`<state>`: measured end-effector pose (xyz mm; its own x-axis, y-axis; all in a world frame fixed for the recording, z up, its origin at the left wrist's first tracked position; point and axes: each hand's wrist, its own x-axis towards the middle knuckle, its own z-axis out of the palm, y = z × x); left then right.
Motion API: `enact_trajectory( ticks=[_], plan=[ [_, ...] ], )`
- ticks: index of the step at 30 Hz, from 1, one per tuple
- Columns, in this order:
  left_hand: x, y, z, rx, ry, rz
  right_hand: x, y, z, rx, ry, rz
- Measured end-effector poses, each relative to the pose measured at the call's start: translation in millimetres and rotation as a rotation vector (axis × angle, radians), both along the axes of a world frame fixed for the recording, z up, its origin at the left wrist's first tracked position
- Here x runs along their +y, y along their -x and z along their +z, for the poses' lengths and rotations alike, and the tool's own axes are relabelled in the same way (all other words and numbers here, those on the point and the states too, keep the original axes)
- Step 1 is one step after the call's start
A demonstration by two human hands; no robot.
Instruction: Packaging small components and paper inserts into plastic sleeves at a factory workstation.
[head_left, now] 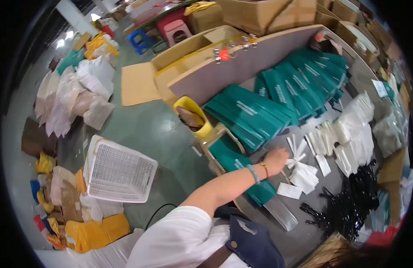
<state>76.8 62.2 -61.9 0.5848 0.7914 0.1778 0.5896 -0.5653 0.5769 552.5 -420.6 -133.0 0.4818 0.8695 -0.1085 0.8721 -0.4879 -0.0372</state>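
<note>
My left hand (276,161) reaches in from the lower left with its fingers curled together. Its fingertips are at the edge of a bundle of white strips (297,157) gathered at the middle; whatever they pinch is hidden. Under my wrist lies a flat green bag (228,154) with pale print, and a clear plastic sleeve (281,215) sticks out below it. A small white card (289,190) rests beside the bundle. Beyond my hand, flat green bags (246,109) are fanned out in overlapping rows. My right hand is out of view.
White packets (349,138) and a heap of black straps (349,205) lie on the right of the grey table. A yellow container (206,129) stands at its left edge. On the floor are a white plastic basket (92,174) and several sacks (95,76). Cardboard boxes (269,15) line the back.
</note>
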Motion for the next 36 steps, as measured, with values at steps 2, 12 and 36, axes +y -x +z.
enact_trajectory(
  ticks=[2,12,36],
  plan=[
    [7,30,-3,0.035,-0.124,-0.079,6,73,-19,-0.159,0.260,0.025],
    [-24,54,68,0.056,0.031,0.001,-20,151,127,-0.085,-0.181,-0.867],
    [-56,11,107,-0.061,0.610,-0.457,243,226,141,0.240,-0.112,0.128]
  ],
)
